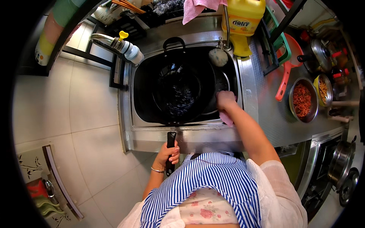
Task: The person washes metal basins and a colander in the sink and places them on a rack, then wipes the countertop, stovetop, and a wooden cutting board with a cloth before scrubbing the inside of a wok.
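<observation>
A large black wok [208,81] sits in the steel sink [127,95], with water in its bottom. My left hand [167,155] is wrapped round the wok's long black handle [171,141], which points toward me over the sink's front edge. At the right side of the sink, my right hand [226,99] is closed on a pink cloth [226,118], part of which hangs below the fist. Beneath that hand lies a dark round thing with a shiny rim [222,81], partly covered by the wok; its kind is unclear.
A faucet [133,53] reaches over the sink's left corner. Behind stand a speckled round scrubber [218,57] and a yellow jug [243,19]. To the right are a red strainer [286,78], a bowl of shredded food [302,99] and a smaller yellow bowl [323,90].
</observation>
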`<action>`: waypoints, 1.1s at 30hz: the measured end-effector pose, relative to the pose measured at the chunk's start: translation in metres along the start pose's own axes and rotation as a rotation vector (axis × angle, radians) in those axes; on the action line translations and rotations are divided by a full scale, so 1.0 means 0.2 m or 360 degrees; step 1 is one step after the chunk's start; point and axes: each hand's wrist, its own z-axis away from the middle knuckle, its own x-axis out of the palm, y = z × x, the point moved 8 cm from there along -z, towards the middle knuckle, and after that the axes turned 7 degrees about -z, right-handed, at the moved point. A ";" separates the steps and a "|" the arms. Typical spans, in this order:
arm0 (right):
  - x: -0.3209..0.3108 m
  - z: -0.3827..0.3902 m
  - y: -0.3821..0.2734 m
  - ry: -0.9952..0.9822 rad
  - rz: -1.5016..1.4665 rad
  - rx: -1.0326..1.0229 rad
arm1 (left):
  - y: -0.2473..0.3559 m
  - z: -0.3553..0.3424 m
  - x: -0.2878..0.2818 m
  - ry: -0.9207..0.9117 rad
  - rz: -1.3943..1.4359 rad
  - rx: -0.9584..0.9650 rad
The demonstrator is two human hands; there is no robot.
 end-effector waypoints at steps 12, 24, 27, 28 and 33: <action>-0.08 -0.04 0.06 -0.0114 -0.0452 0.0173 | 0.29 0.15 -0.04 0.0609 -0.0721 0.0026; -0.06 -0.13 0.11 0.0004 -0.0807 -0.0017 | 0.37 0.17 -0.10 0.0923 -0.1266 0.0174; -0.10 -0.11 0.11 0.0045 -0.1062 -0.0038 | 0.38 0.17 -0.12 0.1010 -0.1344 0.0205; -0.11 -0.11 0.12 0.0085 -0.1112 -0.0040 | 0.38 0.17 -0.12 0.1006 -0.1360 0.0220; -0.17 -0.12 0.17 0.0403 -0.1381 0.0027 | 0.37 0.16 -0.16 0.1053 -0.1471 0.0258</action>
